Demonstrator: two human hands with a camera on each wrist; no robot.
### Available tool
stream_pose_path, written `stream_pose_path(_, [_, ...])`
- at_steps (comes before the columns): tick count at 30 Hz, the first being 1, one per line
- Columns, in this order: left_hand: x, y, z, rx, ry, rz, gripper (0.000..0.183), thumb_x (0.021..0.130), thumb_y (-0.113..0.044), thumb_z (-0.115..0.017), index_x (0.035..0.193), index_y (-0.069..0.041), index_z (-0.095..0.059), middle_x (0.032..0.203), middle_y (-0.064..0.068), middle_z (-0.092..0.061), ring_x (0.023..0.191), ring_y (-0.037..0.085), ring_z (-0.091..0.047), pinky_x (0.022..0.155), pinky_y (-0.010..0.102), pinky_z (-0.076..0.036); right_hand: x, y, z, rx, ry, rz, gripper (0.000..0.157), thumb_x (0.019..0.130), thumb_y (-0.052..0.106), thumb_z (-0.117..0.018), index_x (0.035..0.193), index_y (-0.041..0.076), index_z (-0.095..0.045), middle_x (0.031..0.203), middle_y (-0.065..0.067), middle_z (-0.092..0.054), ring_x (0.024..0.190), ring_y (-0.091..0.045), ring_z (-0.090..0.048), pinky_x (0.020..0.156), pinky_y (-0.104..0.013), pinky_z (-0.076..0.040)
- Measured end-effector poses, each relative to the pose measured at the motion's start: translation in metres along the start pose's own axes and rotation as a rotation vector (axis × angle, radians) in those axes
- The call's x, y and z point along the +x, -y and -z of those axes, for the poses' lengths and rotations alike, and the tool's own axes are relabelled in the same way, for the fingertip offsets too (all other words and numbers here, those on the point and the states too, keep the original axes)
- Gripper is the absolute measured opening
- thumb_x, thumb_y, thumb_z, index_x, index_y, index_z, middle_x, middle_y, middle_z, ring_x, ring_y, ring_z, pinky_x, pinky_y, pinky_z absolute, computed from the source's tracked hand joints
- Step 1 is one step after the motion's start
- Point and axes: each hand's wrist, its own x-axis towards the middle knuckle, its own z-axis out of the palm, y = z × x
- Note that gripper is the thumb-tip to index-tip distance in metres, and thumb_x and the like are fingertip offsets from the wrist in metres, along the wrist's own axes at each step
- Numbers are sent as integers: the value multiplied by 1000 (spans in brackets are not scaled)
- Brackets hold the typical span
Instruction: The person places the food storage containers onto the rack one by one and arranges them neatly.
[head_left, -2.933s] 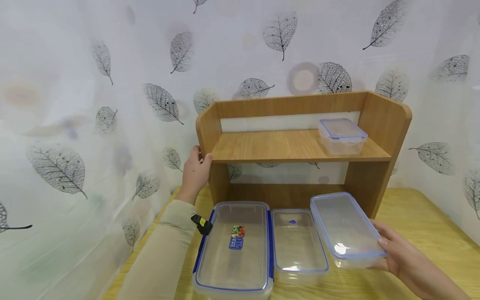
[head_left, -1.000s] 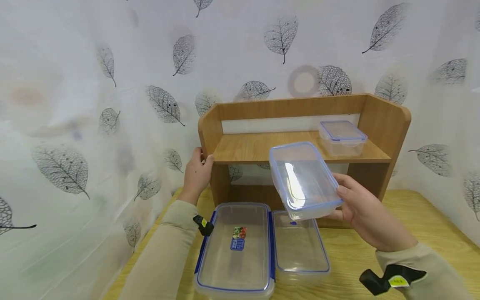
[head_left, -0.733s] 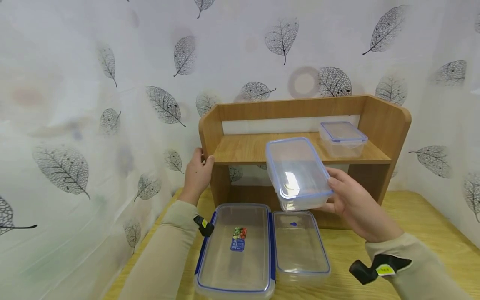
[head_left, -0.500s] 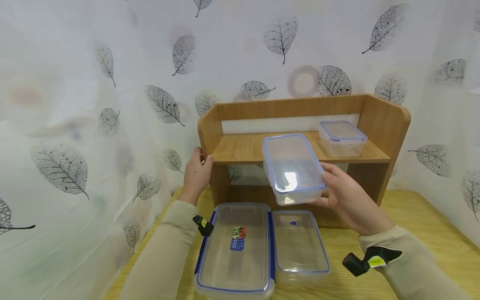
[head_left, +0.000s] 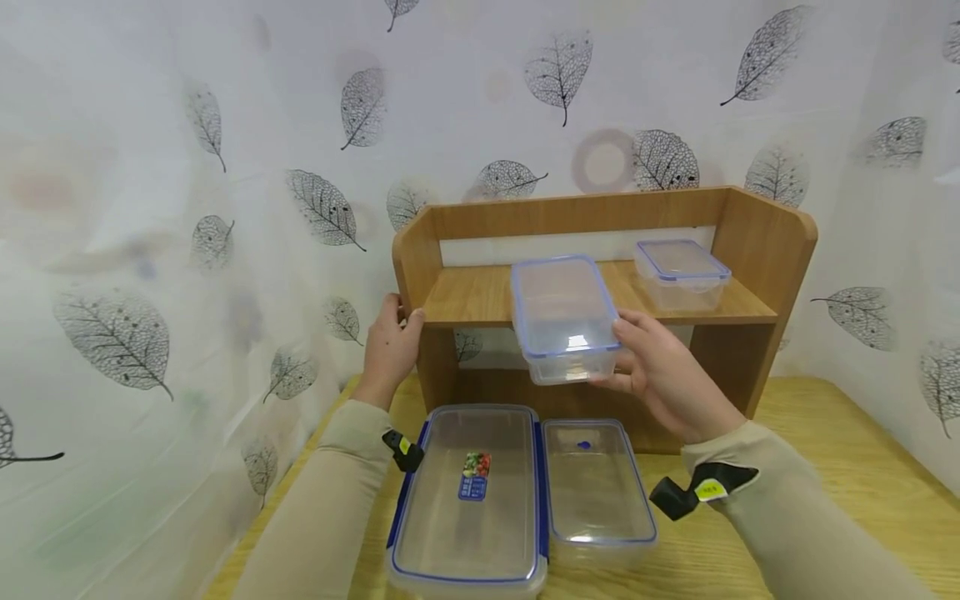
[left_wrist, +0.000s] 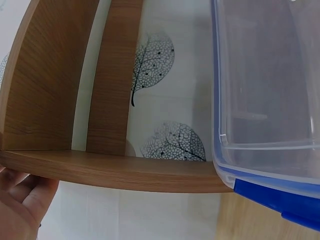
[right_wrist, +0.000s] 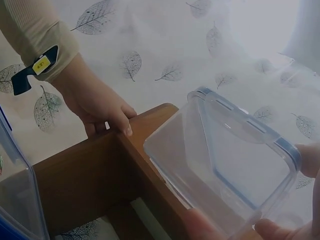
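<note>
From the head camera, the right hand (head_left: 660,367) grips a clear lidded container (head_left: 562,317) by its near end, its far end over the wooden shelf (head_left: 487,296); the fingers beneath are hidden. The left hand (head_left: 390,346) clasps the shelf's left side panel.

Left wrist view: only fingertips (left_wrist: 20,195) show, cut off under the board.

Right wrist view: the container (right_wrist: 225,160) is pinched, fingers (right_wrist: 272,230) blurred.
</note>
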Motion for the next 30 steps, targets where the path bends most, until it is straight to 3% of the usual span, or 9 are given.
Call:
stream_pose_path(6, [1, -2, 0, 8, 7, 10, 42, 105, -40, -45, 138, -13, -46, 143, 18, -55, 132, 35, -52, 105, 54, -47, 12, 3, -10, -3, -68, -27, 66, 105, 45, -50, 150, 2, -26, 143, -20, -38, 124, -31, -56, 94, -44, -56])
stream_pose_path(12, [2, -3, 1, 5, 18, 23, 44, 105, -40, -45, 139, -13, -45, 145, 18, -53, 134, 35, -50, 107, 54, -45, 27, 2, -18, 19, -149, -24, 68, 107, 42, -46, 153, -2, -22, 152, -19, -26, 122, -35, -54, 95, -42, -56])
stream_pose_path(19, [2, 0, 2, 8, 31, 20, 44, 105, -41, -45, 138, -12, -46, 144, 18, -54, 134, 35, -49, 107, 54, -44, 36, -3, -23, 61, -132, 13, 72, 107, 32, -51, 158, 0, -13, 156, -20, -23, 139, -38, -40, 101, -40, -52])
stream_pose_path(23, [2, -1, 2, 10, 32, 20, 44, 105, -41, -45, 139, -13, -46, 145, 18, -53, 134, 35, -50, 107, 54, -45, 37, -6, -24, 30, -135, 4, 78, 105, 25, -57, 161, 3, -7, 154, -21, -24, 141, -36, -37, 100, -36, -52])
stream_pose_path(30, [2, -3, 3, 14, 32, 25, 44, 105, -41, -45, 138, -13, -45, 145, 18, -53, 133, 35, -50, 107, 54, -45, 38, -6, -25, -104, -173, -23, 83, 104, 31, -59, 162, 7, -5, 158, -22, -22, 137, -38, -41, 98, -39, -54])
